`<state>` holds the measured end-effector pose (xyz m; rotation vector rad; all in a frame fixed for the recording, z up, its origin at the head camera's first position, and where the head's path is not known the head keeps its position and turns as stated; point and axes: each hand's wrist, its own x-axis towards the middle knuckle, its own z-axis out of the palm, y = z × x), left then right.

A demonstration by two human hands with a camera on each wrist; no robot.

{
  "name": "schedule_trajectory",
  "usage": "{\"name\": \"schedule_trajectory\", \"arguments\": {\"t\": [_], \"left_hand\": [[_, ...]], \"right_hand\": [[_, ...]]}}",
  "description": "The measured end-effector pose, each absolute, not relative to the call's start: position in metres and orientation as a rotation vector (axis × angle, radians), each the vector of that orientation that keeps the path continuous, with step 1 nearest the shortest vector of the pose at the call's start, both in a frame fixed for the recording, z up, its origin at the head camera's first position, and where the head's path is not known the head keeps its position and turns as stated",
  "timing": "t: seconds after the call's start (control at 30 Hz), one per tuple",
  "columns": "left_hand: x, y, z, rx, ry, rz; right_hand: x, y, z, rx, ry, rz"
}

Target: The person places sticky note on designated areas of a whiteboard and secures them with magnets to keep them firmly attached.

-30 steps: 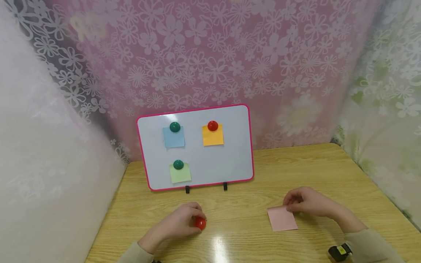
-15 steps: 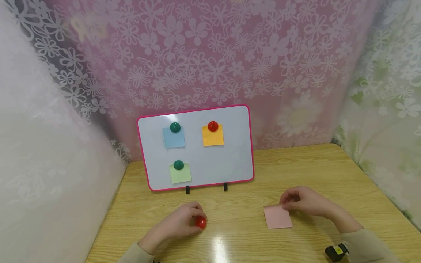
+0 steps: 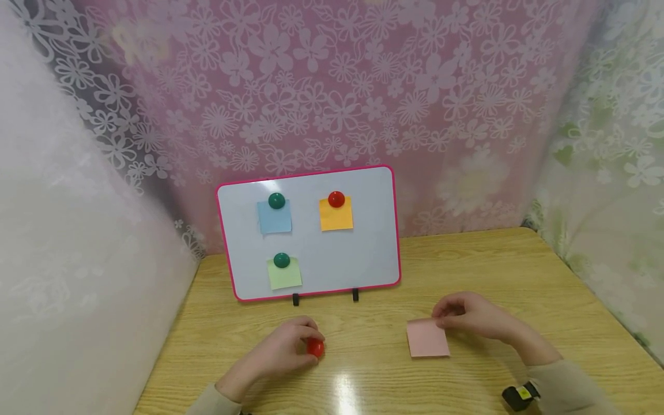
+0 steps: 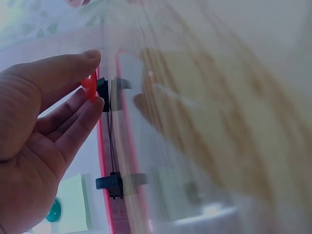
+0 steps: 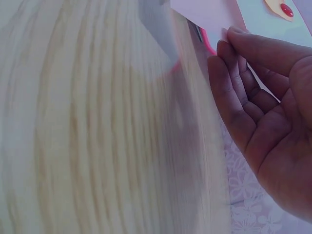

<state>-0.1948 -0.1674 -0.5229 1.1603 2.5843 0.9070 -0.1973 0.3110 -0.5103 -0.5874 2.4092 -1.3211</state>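
My left hand point(image 3: 285, 349) pinches a red round magnet point(image 3: 314, 347) between thumb and fingertips, in front of the whiteboard. In the left wrist view the same magnet point(image 4: 89, 86) shows edge-on between thumb and fingers. Off to the right, my right hand point(image 3: 479, 316) pinches a pink sticky note point(image 3: 427, 339) by its top right corner. Part of that note point(image 5: 209, 12) shows at the thumb tip in the right wrist view. The pink-framed whiteboard point(image 3: 363, 253) stands behind both hands, tilted back.
On the board, green magnets sit on a blue note point(image 3: 275, 219) and a pale green note point(image 3: 285, 275). A red magnet point(image 3: 336, 199) sits on an orange note point(image 3: 336, 218). Black feet point(image 3: 355, 294) support the board on the wooden table point(image 3: 467, 259). Floral curtains point(image 3: 332, 104) enclose the table.
My right hand has moved left with the pink note, bringing it closer to the board and the left hand. The left hand with its magnet has barely shifted.
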Motion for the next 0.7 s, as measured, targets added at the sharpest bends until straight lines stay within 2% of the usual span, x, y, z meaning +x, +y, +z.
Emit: {"name": "schedule_trajectory", "arguments": {"t": [0.7], "left_hand": [[-0.197,-0.164,-0.514,1.158,2.578,0.991]], "right_hand": [[-0.211,0.272,-0.515,-0.576,2.403,-1.399]]}}
